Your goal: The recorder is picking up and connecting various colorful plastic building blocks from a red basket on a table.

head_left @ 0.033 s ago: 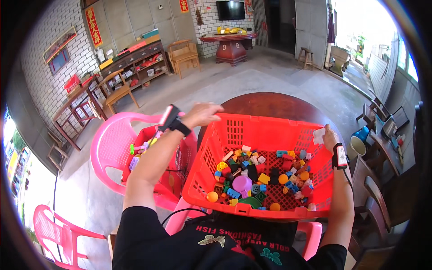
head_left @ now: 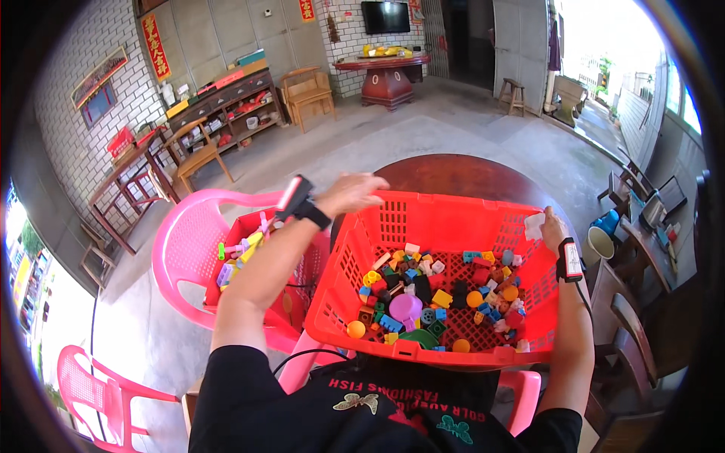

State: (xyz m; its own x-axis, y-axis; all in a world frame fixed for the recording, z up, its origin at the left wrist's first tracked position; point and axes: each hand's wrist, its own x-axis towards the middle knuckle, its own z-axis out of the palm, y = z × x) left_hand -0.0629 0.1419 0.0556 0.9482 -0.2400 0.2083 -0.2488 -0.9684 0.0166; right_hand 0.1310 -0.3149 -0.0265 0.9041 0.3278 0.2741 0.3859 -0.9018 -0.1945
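A large red plastic basket [head_left: 453,204] stands on the round brown table in front of me. In its bottom lie several coloured building blocks [head_left: 442,299], a purple round toy [head_left: 405,307] and orange balls [head_left: 356,329]. Over the basket's far left corner is my left hand [head_left: 352,194], fingers stretched out and holding nothing. My right hand [head_left: 556,226] is at the far right corner, its fingers closed on a small white sheet [head_left: 535,226], perhaps tissue or cloth. Whether those fingers also touch the rim I cannot tell. Each wrist wears a strapped device.
To the left, a pink plastic chair [head_left: 181,241] bears a smaller red container [head_left: 245,226] with toys inside. The brown table top [head_left: 461,175] shows beyond the basket. Another pink chair [head_left: 94,389] stands at lower left; wooden chairs [head_left: 627,332] and a bucket [head_left: 600,245] are at right.
My left hand has shifted slightly to the right above the basket's far left corner. My right hand and the white sheet look almost unmoved.
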